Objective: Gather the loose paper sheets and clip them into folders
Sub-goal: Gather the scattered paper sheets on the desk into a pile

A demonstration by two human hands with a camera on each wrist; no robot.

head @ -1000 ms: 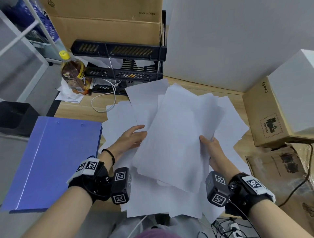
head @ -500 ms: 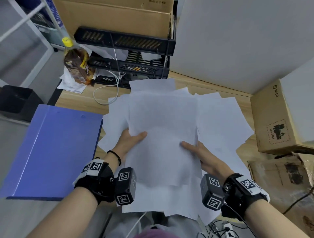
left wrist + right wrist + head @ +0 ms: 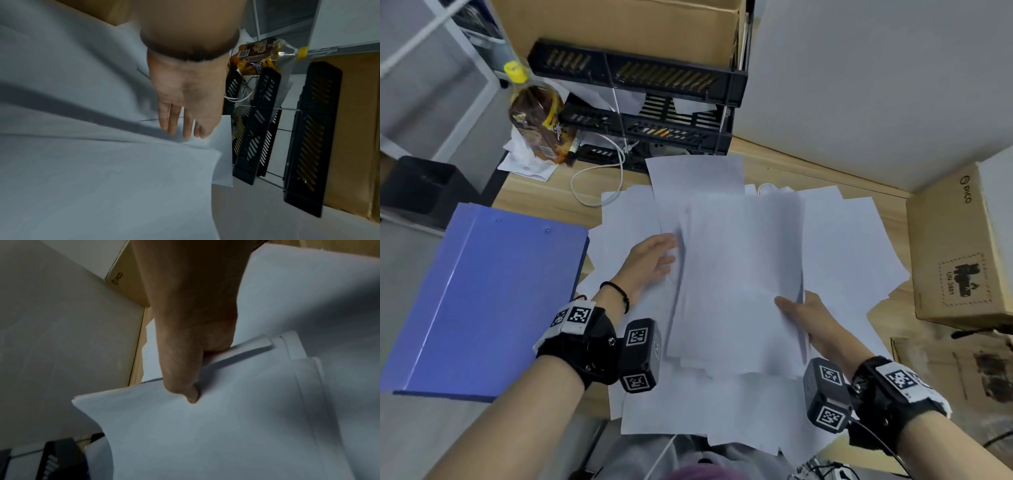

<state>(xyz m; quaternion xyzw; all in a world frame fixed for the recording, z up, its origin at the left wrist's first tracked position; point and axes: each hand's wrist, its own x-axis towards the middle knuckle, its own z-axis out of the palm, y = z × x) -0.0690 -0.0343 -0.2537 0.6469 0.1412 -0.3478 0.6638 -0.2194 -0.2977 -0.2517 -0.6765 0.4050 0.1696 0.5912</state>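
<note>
**Squaring up the paper stack**

Holding a bunch of white paper sheets (image 3: 739,274) just above the worktop (image 3: 534,195), in the middle of it. Right hand (image 3: 804,315) pinching the near right edge of the bunch, thumb on top, other fingers tucked under, clear in the right wrist view (image 3: 191,353). Left hand (image 3: 650,260) flat and loose against the left edge, fingers (image 3: 174,120) straight, not curled round anything. More loose sheets (image 3: 852,246) lying spread out under and around the bunch, some hanging over the near edge of the worktop. Blue folder (image 3: 482,294) lying shut on the left, just beside the papers, part of it sticking out past the worktop edge.

Looks like early days: only some sheets picked up, none in the folder yet.

How to do this step well, as a best guess:
- Keep the right pinch firm, so no sheet slides out.
- Tap with the flat left hand to push the edges into line. Corners in the bunch not matching yet, seen in the right wrist view.
- Stand the bunch on one edge and knock it softly on the worktop to even it out.
- Go slow. Thin paper bends and slips.
- Mind the sheets hanging off the near edge. Easy to knock to the floor.
- Scoop up the rest before opening the folder.

Behind the papers: black tray rack (image 3: 640,102), brown drink bottle (image 3: 537,123), white cable (image 3: 599,178). Cardboard box (image 3: 959,253) on the right.
</note>
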